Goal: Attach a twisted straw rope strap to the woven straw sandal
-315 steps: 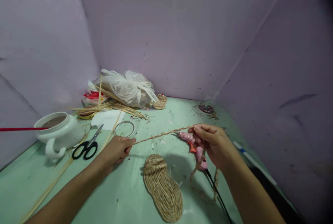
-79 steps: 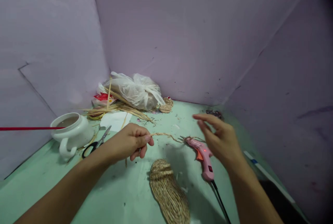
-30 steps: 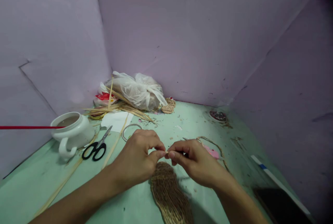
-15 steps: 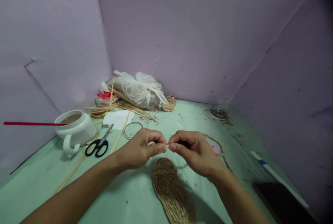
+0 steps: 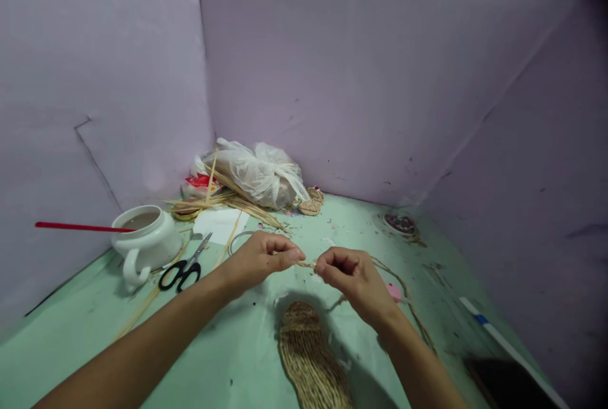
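Note:
Pinched between the fingertips of my left hand [image 5: 266, 258] and my right hand [image 5: 350, 275] is a short stretch of pale twisted straw cord [image 5: 306, 264]. Both hands are closed on it, held a little apart above the table. Below them lies a brown sole-shaped piece of coiled cord [image 5: 311, 355], its near end cut off by the frame. A longer braided cord [image 5: 407, 295] runs along the table past my right wrist. Black-handled scissors [image 5: 185, 268] lie left of my left hand, and a metal ring [image 5: 236, 241] is partly hidden behind that hand.
At the left stands a white pot [image 5: 152, 241] of liquid with a red stick [image 5: 85, 227] across its rim. Behind are straw strips [image 5: 237, 204], a white plastic bag [image 5: 263, 175] and a small woven piece [image 5: 311, 202]. A dark flat object [image 5: 510, 383] lies front right.
My hands have drawn slightly apart, so more of the twisted cord shows between them. The camera view has shifted a little.

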The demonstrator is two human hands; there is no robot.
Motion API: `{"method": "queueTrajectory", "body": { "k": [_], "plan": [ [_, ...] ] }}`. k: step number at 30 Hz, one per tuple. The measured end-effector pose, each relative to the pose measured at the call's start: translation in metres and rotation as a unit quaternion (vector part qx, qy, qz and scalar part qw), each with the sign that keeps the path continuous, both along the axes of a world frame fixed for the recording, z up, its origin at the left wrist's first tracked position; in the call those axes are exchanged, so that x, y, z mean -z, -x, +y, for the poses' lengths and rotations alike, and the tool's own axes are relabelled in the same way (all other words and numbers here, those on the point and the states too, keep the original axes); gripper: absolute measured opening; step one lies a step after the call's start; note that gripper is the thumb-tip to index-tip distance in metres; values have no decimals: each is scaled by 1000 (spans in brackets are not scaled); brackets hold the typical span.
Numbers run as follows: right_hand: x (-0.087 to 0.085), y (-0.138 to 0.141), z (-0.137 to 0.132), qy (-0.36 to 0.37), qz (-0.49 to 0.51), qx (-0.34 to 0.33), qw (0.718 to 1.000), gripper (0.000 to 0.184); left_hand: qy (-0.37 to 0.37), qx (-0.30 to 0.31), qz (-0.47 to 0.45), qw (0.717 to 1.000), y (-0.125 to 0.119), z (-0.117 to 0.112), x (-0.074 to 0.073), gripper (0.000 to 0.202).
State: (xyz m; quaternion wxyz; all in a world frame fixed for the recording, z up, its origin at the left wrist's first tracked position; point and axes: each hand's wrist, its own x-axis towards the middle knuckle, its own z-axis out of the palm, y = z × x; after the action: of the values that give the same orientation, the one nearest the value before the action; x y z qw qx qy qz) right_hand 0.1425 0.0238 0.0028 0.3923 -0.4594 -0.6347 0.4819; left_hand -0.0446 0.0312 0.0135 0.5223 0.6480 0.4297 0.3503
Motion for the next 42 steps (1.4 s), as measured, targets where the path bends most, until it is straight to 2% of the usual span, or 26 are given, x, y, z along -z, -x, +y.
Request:
{"method": "queueTrajectory", "body": {
  "k": [4, 7, 10, 13, 16, 18, 23, 26, 28, 31, 34, 39, 42],
  "plan": [
    [2, 2, -1, 13, 13, -13, 1000, 15, -5, -23, 18, 1000, -5, -5, -5, 14],
    [1, 5, -4, 19, 22, -26, 999, 16, 41, -50, -21, 998, -9, -11, -7, 10],
    [0, 7, -7, 0, 52, -53, 997, 20, 110, -3, -115, 987, -9, -16, -8, 12],
    [-1, 6, -10, -38, 82, -94, 992, 22, 133, 52, -178, 974, -6, -16, -7, 12],
    [-3, 4, -10, -40, 49, -82, 995, 24, 145, 7, -160, 976, -7, -14, -4, 11],
    [-6, 4, -10, -24, 8, -77, 997, 25, 144, -36, -139, 979, -9, -13, -2, 11],
    [-12, 5, -12, -18, -65, -33, 997, 32, 130, -56, -120, 983, -13, -15, -6, 16],
    [-11, 0, -10, -14, -45, 12, 999, 34, 96, -77, -118, 985, -5, -13, -14, 32],
    [-9, -5, -7, -6, -20, 25, 999, 34, 67, -81, -116, 988, 3, -10, -20, 35],
    [-6, -8, -4, 1, 6, 25, 1000, 35, 35, -67, -95, 993, 9, -9, -24, 32],
    [-6, -5, -5, 10, 16, 16, 1000, 36, 42, -59, -81, 994, 5, -12, -23, 30],
    [-9, 1, -10, 34, -3, -14, 999, 30, 26, -120, -27, 992, -5, -15, -21, 20],
    [-7, 4, -12, 20, 5, -33, 999, 26, 49, -117, -83, 988, -5, -13, -21, 21]
  ]
}}
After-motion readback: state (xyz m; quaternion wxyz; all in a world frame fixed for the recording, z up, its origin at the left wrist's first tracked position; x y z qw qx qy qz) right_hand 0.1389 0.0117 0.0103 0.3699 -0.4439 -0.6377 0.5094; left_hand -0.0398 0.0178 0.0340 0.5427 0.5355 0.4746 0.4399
